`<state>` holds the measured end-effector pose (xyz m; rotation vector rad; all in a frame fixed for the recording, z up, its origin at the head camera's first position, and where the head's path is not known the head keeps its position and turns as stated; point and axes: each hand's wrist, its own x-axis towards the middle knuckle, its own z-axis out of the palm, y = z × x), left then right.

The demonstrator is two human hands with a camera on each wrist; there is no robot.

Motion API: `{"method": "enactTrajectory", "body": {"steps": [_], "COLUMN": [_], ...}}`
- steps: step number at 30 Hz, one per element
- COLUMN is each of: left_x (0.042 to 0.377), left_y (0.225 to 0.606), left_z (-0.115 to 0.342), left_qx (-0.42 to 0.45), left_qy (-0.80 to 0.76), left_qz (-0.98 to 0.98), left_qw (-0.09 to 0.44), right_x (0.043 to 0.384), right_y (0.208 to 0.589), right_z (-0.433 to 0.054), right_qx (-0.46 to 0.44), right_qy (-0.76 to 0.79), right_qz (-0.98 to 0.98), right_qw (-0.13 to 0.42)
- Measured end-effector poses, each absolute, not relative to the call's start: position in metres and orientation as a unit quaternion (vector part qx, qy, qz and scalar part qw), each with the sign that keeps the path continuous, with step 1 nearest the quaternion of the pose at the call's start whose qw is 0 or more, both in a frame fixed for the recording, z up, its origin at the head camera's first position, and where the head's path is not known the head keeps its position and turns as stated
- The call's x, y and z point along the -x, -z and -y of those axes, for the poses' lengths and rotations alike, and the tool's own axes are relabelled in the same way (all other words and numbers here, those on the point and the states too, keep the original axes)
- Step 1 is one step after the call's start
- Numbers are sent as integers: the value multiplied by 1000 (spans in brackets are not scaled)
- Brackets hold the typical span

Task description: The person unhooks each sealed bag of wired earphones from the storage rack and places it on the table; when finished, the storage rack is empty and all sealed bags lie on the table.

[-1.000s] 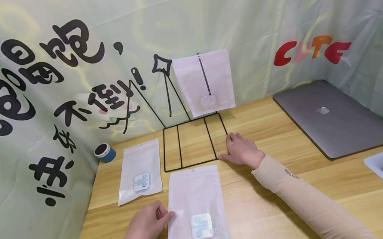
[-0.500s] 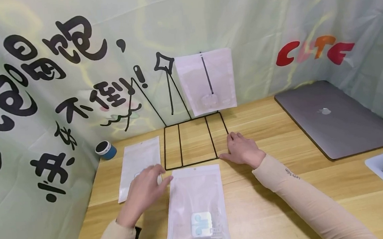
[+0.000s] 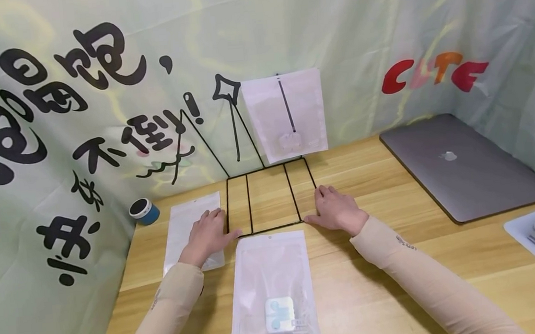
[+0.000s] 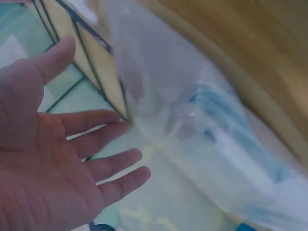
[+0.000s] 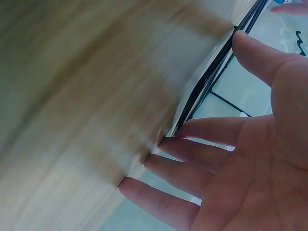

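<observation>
A black wire rack (image 3: 249, 205) stands on the wooden table, its base flat and its uprights against the backdrop. My left hand (image 3: 209, 233) is at the rack's front left corner, over part of a white pouch (image 3: 178, 229). In the left wrist view its fingers (image 4: 115, 166) are spread and fairly straight. At the front right corner is my right hand (image 3: 339, 211); its extended fingertips (image 5: 132, 185) touch the table beside the wire. Another white pouch (image 3: 303, 109) hangs on the rack's right hook. In front lies a third pouch (image 3: 251, 289) with boxed earphones (image 3: 279, 315) inside.
A closed grey laptop (image 3: 465, 167) lies at the right. Near it is a pale blue mat (image 3: 519, 228) with a white and grey item on it. A small blue round container (image 3: 146, 213) stands at the far left. Printed fabric (image 3: 347, 40) encloses the back and sides.
My left hand has moved from the front pouch's left edge, up and away, to the rack's left corner, and its fingers have straightened. The right hand stays at the right corner.
</observation>
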<state>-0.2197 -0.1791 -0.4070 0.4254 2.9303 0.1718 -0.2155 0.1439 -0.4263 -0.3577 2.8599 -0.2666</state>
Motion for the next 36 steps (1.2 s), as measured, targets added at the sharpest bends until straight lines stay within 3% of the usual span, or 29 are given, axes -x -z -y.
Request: {"method": "enactTrajectory", "body": {"steps": [19, 36], "left_x": [234, 234], "left_y": [420, 422], "left_z": [178, 178], "left_qx": [-137, -153], "left_qy": [-65, -53], "left_qz": [-981, -980], "left_qw": [123, 116], "right_x": [217, 218], "right_y": [427, 423], "right_z": [-144, -147], "right_qx": [126, 132], "right_qy": [87, 104], "right_qz": [-981, -977], "right_qw": [115, 131]}}
